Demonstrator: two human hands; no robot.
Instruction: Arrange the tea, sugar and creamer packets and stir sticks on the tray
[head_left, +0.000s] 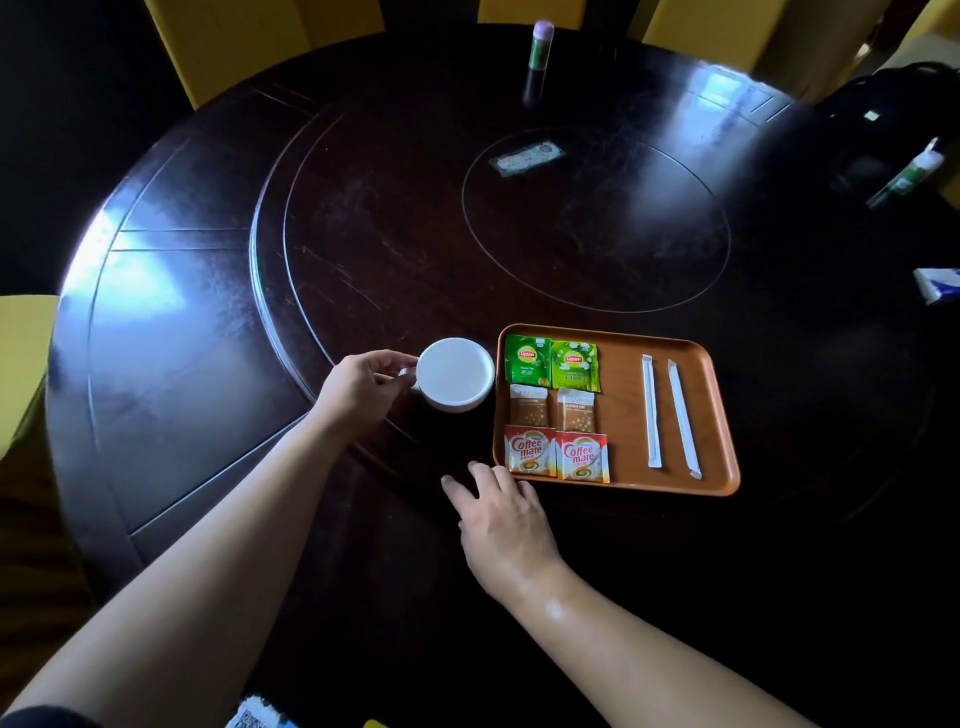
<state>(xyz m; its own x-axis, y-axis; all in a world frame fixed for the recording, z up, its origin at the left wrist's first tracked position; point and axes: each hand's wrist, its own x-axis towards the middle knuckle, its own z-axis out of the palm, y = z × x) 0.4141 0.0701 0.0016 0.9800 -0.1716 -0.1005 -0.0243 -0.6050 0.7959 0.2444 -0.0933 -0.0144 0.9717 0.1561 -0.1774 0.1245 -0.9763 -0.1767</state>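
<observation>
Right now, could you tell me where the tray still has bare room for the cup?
The tray is bare between the packet columns and the stir sticks. A narrower strip runs right of the sticks. Its left side is crowded.

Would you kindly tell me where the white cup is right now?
In the head view, the white cup stands on the dark table, just left of the orange tray, with the left hand holding its handle.

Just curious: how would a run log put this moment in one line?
left hand: holds cup handle | right hand: empty, beside tray | packets, sticks: arranged
</observation>
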